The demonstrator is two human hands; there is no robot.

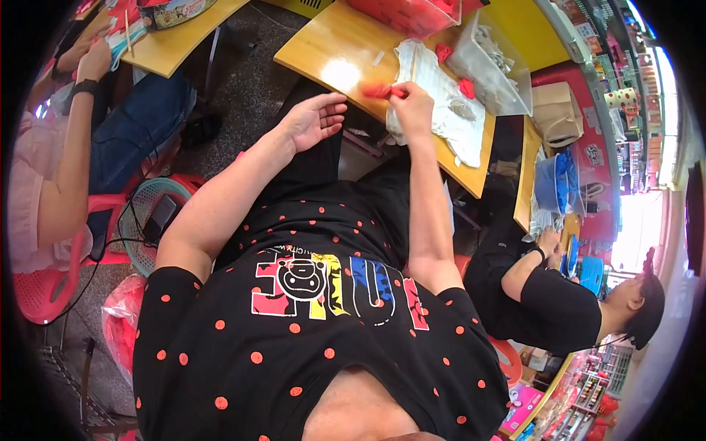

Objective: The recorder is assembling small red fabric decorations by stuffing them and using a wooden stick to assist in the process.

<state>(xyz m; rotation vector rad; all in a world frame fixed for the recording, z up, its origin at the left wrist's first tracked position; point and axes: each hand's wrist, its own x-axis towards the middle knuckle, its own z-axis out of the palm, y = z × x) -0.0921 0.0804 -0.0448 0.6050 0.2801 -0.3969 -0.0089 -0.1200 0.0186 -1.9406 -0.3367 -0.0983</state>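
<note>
Over the front edge of the yellow wooden table (309,50), my right hand (413,110) pinches a small red piece (376,90) that looks soft, like cloth; it is slightly blurred. My left hand (315,123) hovers to its left with palm turned inward, fingers loosely bent and apart, nothing in it. Beneath and beside my right hand a white cloth (448,121) lies spread and partly overhangs the table edge. Two more red pieces rest near it: one red piece (443,52) at its far edge, another red piece (467,89) on its right. A greyish clump (462,110) sits on the cloth.
A clear plastic bin (521,88) with small pale items and a red bin (412,20) stand at the table's far side. One co-worker (566,309) sits at the right by a blue container (551,184); another co-worker (59,176) is at left. A turquoise basket (132,224) holds a dark device.
</note>
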